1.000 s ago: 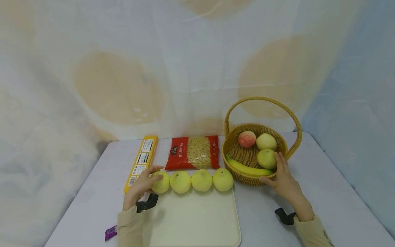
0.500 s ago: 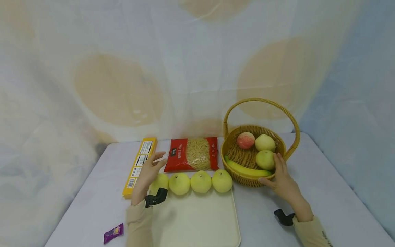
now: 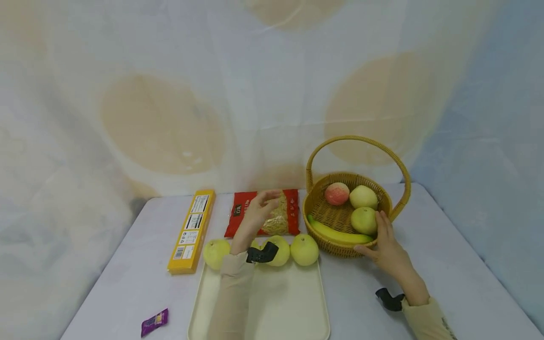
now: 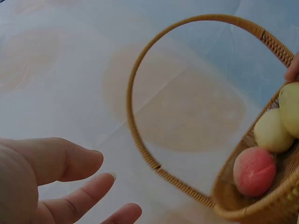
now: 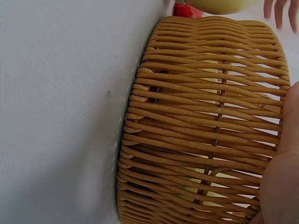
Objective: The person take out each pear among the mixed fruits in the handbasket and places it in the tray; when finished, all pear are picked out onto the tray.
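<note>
– What is held in the basket [image 3: 333,249] on the bench [image 3: 450,264]?
– A peach [image 3: 337,194], a banana [image 3: 340,233], two pale fruits [image 3: 363,220]; its rim is gripped by the right hand [image 3: 392,257]; the left hand [image 3: 256,215] is held empty, loosely spread.

A pale, creased cloth [image 3: 272,94] with big tan circles [image 3: 163,123] hangs behind a white table [image 3: 459,283]. A bluish side wall [image 3: 488,141] stands to the right. The light is soft and rather dim.

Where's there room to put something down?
The tray is bare on the near side of the yellow fruits, right of the left sleeve. So is the table between the yellow box and purple packet, and right of the right hand. It's crowded where the fruits, pasta bag and basket bunch together.
</note>
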`<state>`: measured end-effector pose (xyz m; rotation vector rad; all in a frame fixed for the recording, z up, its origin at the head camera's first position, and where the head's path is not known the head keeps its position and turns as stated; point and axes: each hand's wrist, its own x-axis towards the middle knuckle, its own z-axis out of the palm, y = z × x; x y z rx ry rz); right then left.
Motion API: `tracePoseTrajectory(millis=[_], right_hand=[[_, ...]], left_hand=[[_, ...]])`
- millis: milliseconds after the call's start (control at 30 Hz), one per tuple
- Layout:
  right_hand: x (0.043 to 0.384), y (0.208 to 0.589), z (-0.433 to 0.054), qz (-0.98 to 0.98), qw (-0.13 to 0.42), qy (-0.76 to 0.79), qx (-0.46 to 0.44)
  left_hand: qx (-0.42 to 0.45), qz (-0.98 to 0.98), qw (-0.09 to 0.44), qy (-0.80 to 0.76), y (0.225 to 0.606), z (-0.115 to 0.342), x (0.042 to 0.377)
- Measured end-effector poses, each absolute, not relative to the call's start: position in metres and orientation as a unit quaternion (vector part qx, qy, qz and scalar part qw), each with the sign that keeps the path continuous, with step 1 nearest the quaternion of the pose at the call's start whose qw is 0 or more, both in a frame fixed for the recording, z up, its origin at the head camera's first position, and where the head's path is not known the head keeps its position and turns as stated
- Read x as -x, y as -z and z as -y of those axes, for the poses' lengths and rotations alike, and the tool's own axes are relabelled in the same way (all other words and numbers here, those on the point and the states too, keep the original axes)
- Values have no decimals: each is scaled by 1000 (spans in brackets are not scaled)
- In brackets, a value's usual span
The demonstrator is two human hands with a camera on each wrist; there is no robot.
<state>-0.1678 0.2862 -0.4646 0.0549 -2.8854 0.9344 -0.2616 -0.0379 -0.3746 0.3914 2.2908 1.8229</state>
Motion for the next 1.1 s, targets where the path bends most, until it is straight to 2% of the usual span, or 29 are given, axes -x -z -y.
tracePoseTrajectory(millis=[300, 600, 867, 1100], right_hand=[[168, 463, -284, 949, 61, -309, -18], [166, 460, -283, 952, 70, -298, -5], [165, 461, -283, 954, 73, -291, -8], [165, 463, -283, 950, 84, -301, -23]], left_hand=[[-176, -717, 168, -653, 383, -49, 276], [-162, -705, 164, -671, 396, -125, 280], [-119, -710, 148, -678, 411, -153, 275], [-115, -722, 169, -661, 426, -164, 275]])
